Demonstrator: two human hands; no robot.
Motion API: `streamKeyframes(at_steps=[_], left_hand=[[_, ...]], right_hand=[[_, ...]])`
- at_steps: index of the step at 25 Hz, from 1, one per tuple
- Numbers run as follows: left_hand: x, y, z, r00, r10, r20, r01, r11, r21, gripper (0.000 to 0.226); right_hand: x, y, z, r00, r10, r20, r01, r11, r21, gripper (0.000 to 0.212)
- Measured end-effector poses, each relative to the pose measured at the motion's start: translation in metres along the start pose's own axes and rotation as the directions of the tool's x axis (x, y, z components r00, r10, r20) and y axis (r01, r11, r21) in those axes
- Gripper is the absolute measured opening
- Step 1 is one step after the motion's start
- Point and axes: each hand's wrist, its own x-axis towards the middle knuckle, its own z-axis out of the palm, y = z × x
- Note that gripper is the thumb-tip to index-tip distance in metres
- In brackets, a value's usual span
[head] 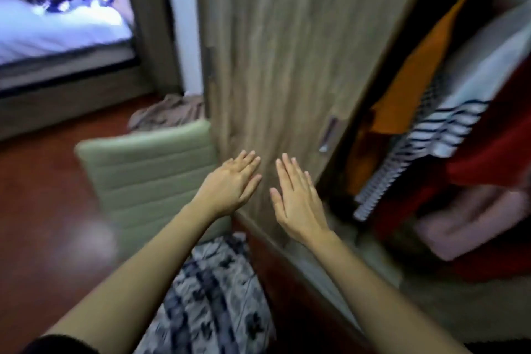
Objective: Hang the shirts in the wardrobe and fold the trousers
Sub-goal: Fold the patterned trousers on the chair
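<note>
- Where the wardrobe (465,72) stands open at three o'clock, shirts (448,129) hang inside: orange, striped, red.
- Left hand (230,184) and right hand (296,198), flat with fingers spread, hold nothing before the wardrobe door (287,52).
- Crumpled beige garment (169,112) lies on the floor at eleven o'clock.
</note>
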Motion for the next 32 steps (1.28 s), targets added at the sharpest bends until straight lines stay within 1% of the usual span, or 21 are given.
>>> streamKeyframes(at_steps=[2,4,6,8,9,11,14,16,17,18,20,21,23,25,26,27,28,29,30,31,32], left_hand=[[-0.072,-0.038,0.048,0.969,-0.21,0.127,0.221,0.972,-0.083,0.064],[-0.131,-0.06,0.083,0.898,-0.401,0.181,0.423,0.9,-0.107,0.067],[-0.195,-0.081,0.125,0.785,-0.549,0.287,0.592,0.801,-0.086,0.056],[-0.253,-0.095,0.171,0.648,-0.666,0.369,0.727,0.685,-0.042,0.054],[-0.278,-0.1,0.194,0.583,-0.707,0.401,0.776,0.63,-0.019,0.055],[-0.319,-0.104,0.242,0.451,-0.775,0.443,0.863,0.505,0.005,0.056],[-0.359,-0.107,0.303,0.208,-0.879,0.428,0.977,0.204,-0.056,0.054],[-0.378,-0.111,0.334,0.035,-0.907,0.42,0.994,-0.011,-0.107,0.061],[-0.384,-0.112,0.346,-0.024,-0.904,0.426,0.99,-0.081,-0.116,0.067],[-0.39,-0.114,0.355,-0.053,-0.908,0.416,0.987,-0.111,-0.117,0.072],[-0.394,-0.114,0.364,-0.04,-0.939,0.341,0.993,-0.076,-0.092,0.07],[-0.393,-0.115,0.365,-0.024,-0.956,0.294,0.996,-0.049,-0.077,0.065],[-0.389,-0.119,0.365,-0.007,-0.976,0.219,0.997,-0.023,-0.071,0.044],[-0.383,-0.123,0.361,0.012,-0.981,0.193,0.995,-0.006,-0.096,0.025],[-0.38,-0.124,0.356,0.039,-0.982,0.187,0.996,0.023,-0.083,0.021],[-0.378,-0.125,0.351,0.087,-0.98,0.18,0.995,0.078,-0.06,0.019],[-0.375,-0.125,0.346,0.16,-0.971,0.177,0.986,0.151,-0.064,0.017],[-0.372,-0.127,0.334,0.256,-0.949,0.186,0.964,0.237,-0.118,0.016],[-0.368,-0.13,0.321,0.37,-0.902,0.223,0.922,0.327,-0.21,0.016],[-0.366,-0.135,0.307,0.493,-0.824,0.278,0.861,0.417,-0.292,0.021],[-0.363,-0.141,0.292,0.601,-0.727,0.333,0.795,0.503,-0.338,0.024]], right_hand=[[-0.027,-0.025,0.078,0.981,-0.033,0.19,0.022,0.998,0.061,0.058],[-0.057,-0.037,0.136,0.944,-0.052,0.326,0.013,0.993,0.121,0.058],[-0.092,-0.052,0.194,0.866,-0.137,0.48,0.08,0.987,0.136,0.076],[-0.126,-0.06,0.247,0.745,-0.192,0.639,0.13,0.981,0.144,0.09],[-0.139,-0.064,0.272,0.7,-0.204,0.684,0.139,0.979,0.15,0.088],[-0.155,-0.072,0.311,0.65,-0.2,0.733,0.151,0.98,0.133,0.073],[-0.181,-0.076,0.365,0.556,-0.214,0.804,0.16,0.976,0.149,0.062],[-0.2,-0.074,0.398,0.472,-0.237,0.849,0.207,0.966,0.155,0.06],[-0.21,-0.071,0.413,0.429,-0.244,0.87,0.237,0.959,0.152,0.059],[-0.218,-0.068,0.425,0.399,-0.25,0.882,0.261,0.953,0.152,0.06],[-0.232,-0.065,0.442,0.366,-0.232,0.901,0.26,0.955,0.14,0.072],[-0.235,-0.066,0.447,0.355,-0.219,0.909,0.256,0.958,0.13,0.076],[-0.234,-0.072,0.451,0.345,-0.216,0.914,0.281,0.952,0.119,0.077],[-0.221,-0.08,0.448,0.353,-0.225,0.908,0.284,0.951,0.126,0.074],[-0.212,-0.086,0.446,0.384,-0.249,0.889,0.275,0.95,0.147,0.071],[-0.198,-0.094,0.443,0.43,-0.287,0.856,0.262,0.947,0.186,0.065],[-0.186,-0.102,0.441,0.484,-0.348,0.803,0.254,0.934,0.252,0.06],[-0.17,-0.113,0.44,0.54,-0.428,0.725,0.273,0.903,0.331,0.059],[-0.154,-0.124,0.44,0.579,-0.514,0.633,0.328,0.858,0.396,0.065],[-0.135,-0.135,0.437,0.598,-0.598,0.533,0.408,0.8,0.441,0.077],[-0.115,-0.146,0.43,0.556,-0.678,0.481,0.503,0.735,0.455,0.089]])
